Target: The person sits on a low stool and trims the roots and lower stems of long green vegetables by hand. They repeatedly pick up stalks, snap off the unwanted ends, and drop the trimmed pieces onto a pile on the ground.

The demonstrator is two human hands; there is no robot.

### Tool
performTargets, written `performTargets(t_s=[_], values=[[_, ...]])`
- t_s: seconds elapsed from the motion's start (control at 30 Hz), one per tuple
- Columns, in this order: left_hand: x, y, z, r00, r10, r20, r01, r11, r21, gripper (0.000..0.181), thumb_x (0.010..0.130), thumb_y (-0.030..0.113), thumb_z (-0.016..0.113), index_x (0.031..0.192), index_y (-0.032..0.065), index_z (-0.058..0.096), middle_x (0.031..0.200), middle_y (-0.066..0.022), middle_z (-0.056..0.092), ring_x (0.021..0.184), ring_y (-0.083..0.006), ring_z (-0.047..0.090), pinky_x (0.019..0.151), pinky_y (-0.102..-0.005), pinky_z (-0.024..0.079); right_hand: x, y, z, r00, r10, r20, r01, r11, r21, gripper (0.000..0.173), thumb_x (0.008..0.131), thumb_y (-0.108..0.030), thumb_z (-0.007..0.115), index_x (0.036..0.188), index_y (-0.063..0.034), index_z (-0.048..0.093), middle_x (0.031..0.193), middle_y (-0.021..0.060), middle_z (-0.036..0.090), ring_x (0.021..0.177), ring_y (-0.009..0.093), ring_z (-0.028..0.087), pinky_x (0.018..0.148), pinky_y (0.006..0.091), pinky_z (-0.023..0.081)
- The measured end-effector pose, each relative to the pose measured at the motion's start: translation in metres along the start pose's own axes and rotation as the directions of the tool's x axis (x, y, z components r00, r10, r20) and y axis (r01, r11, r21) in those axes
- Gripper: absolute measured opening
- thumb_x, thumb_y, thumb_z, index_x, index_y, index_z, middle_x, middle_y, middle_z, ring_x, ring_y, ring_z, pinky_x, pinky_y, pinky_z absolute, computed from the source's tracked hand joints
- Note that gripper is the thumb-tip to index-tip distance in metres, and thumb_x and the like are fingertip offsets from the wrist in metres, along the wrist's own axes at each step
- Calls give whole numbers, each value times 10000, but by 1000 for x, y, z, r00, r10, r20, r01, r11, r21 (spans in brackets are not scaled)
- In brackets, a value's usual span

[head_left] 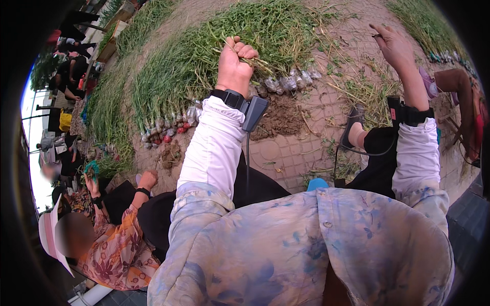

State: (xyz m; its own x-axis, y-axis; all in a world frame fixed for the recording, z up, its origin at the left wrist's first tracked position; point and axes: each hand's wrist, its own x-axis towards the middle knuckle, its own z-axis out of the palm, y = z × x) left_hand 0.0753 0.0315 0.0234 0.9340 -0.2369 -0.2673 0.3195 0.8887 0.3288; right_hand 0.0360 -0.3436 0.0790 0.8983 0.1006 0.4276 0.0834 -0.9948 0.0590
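Closed around several thin green plant stems [261, 65], my left hand [236, 67] is raised over a large pile of leafy cut plants [268, 23]. Under it, plants with bagged root balls [285, 83] lie on the paving, their tops pointing away from me. A mound of loose brown soil [279, 116] lies just this side of the bags. My right hand [392, 44] is held up at the right, fingers apart and partly bent, above the paving. A small dark bit shows at its fingertips; whether it is stuck there or pinched is unclear.
A person in a white-brimmed hat [51, 237] sits at my left, near long grassy plants with silver and red bags [168, 132]. Another person's leg and pink shoe [428, 83] are at the right. Loose stalks [367, 90] litter the paving by my shoe. More people are at the far left.
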Motion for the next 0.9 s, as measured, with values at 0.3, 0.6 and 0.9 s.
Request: performTargets(t_s=[0.3, 0.6, 0.9], values=[[-6, -3, 33, 943, -25, 332, 66, 991, -113, 305, 911, 365, 408, 913, 62, 441, 544, 31, 297, 466, -87, 288, 437, -232, 286, -12, -99, 5, 887, -261, 382, -152, 615, 774, 450, 849, -359, 480, 1124, -4, 510, 1020, 174, 583, 945, 280, 557, 832, 338, 422], [2, -17, 15, 984, -123, 130, 146, 971, -191, 304, 911, 331, 426, 875, 33, 477, 535, 25, 314, 475, -101, 309, 459, -247, 310, -19, -169, 2, 563, -460, 687, -683, 210, 700, 256, 879, -304, 501, 894, -56, 563, 751, -13, 579, 689, 76, 530, 606, 217, 418], [-8, -23, 12, 991, -134, 32, 136, 986, -95, 216, 875, 247, 525, 886, 43, 455, 583, 20, 347, 503, -103, 357, 486, -249, 366, -16, -187, 9, 611, -353, 708, -716, 136, 685, 186, 864, -233, 524, 794, -66, 564, 615, -21, 532, 501, 60, 508, 453, 192, 398]])
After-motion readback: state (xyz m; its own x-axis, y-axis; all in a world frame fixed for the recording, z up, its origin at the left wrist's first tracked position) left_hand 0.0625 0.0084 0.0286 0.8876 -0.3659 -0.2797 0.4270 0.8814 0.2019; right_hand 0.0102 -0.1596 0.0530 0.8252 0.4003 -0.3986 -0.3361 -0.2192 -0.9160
